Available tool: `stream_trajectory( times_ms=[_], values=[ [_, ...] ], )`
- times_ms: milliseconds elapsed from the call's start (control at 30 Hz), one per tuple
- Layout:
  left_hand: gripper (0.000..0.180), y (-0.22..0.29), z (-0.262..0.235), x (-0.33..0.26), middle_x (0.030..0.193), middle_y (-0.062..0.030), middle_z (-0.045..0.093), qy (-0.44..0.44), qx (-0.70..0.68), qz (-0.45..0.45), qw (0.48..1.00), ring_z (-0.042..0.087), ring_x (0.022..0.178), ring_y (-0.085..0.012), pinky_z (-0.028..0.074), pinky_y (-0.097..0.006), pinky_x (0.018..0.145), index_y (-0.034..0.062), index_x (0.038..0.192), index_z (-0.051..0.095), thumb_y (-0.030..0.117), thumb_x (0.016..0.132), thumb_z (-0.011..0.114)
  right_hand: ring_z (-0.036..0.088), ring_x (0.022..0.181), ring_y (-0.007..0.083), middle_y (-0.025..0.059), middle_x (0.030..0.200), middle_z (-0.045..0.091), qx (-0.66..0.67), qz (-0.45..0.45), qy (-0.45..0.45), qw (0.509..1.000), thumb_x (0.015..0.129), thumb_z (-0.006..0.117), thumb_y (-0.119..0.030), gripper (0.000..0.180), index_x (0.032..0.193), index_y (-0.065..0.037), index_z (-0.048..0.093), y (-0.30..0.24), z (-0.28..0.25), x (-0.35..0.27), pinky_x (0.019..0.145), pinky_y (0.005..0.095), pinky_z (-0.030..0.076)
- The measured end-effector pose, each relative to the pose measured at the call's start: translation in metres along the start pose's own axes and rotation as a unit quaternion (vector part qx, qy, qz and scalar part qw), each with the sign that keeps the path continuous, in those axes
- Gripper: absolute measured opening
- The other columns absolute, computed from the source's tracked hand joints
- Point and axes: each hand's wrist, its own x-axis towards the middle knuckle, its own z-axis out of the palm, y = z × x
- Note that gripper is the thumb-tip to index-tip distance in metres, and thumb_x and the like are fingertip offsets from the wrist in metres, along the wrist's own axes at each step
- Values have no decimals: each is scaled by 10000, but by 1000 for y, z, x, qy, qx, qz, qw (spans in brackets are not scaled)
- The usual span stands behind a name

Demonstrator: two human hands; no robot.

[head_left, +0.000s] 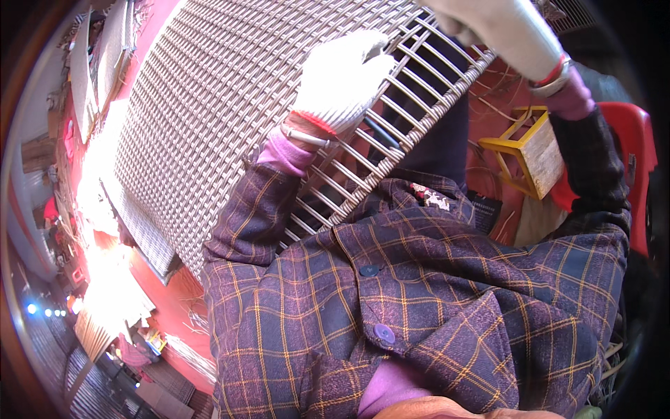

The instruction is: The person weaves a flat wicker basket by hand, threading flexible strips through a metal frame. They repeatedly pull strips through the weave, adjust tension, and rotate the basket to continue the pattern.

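Note:
A large grey-brown wicker panel (230,91) slants across my lap, closely woven over most of its face. Along its near edge, bare crosswise rods (412,105) run between the weave and a wrapped border (426,126). My left hand (342,80), in a white knit glove, rests where the weave ends, its fingers curled by the rods. Glare hides what they hold. Above the panel's far right corner is my right hand (506,31), gloved as well. Its fingers are bent close to the rods, partly cut off by the top edge, and their contents are hidden.
Right of the panel, a small yellow-framed stool (530,150) with a wooden top lies tipped on the red floor. A red plastic chair (631,153) is beside my right arm. Another woven piece (143,223) leans at left, near scattered strips and cardboard (115,328).

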Motion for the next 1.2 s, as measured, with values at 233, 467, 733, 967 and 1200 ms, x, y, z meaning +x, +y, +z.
stream_trajectory(
  times_ms=[233, 467, 733, 967, 1200],
  values=[
    [293, 1, 7, 19, 1096, -136, 797, -30, 60, 52, 996, 776, 1010, -264, 600, -356, 913, 24, 1156, 792, 241, 970, 730, 744, 956, 304, 146, 1048, 759, -182, -252, 110, 944, 1011, 708, -99, 181, 1167, -28, 767, 105, 57, -2, 881, 358, 590],
    [210, -2, -1, 24, 851, -37, 743, -41, -58, 16, 997, 651, 674, -95, 521, -261, 611, 23, 1125, 791, 180, 1017, 702, 681, 1085, 324, 96, 1134, 734, -266, -333, 158, 891, 928, 749, -67, 233, 1153, -104, 800, 122, 78, -16, 927, 435, 571],
    [239, 23, 20, 109, 766, -153, 716, -3, -164, 45, 985, 698, 684, -310, 552, -420, 659, 26, 868, 764, 225, 970, 678, 652, 1181, 349, 105, 1214, 714, -295, -310, 140, 893, 931, 756, -98, 253, 1182, -101, 785, 119, 88, -28, 993, 456, 562],
    [266, 8, 2, 52, 839, -59, 786, -131, -234, -80, 960, 698, 742, -110, 573, -285, 699, 26, 1066, 834, 267, 1007, 735, 643, 1171, 326, 76, 1156, 721, -301, -287, 85, 905, 915, 764, -144, 183, 1091, -119, 804, 106, 79, -24, 990, 449, 537],
    [264, 22, -31, -8, 695, -41, 634, 4, -26, -21, 999, 580, 567, -168, 483, -335, 548, 93, 900, 780, 308, 1037, 713, 637, 1073, 310, 97, 1049, 710, -392, -303, 64, 867, 909, 762, -171, 148, 1024, -115, 837, 85, 77, -7, 920, 440, 521]
  ],
)
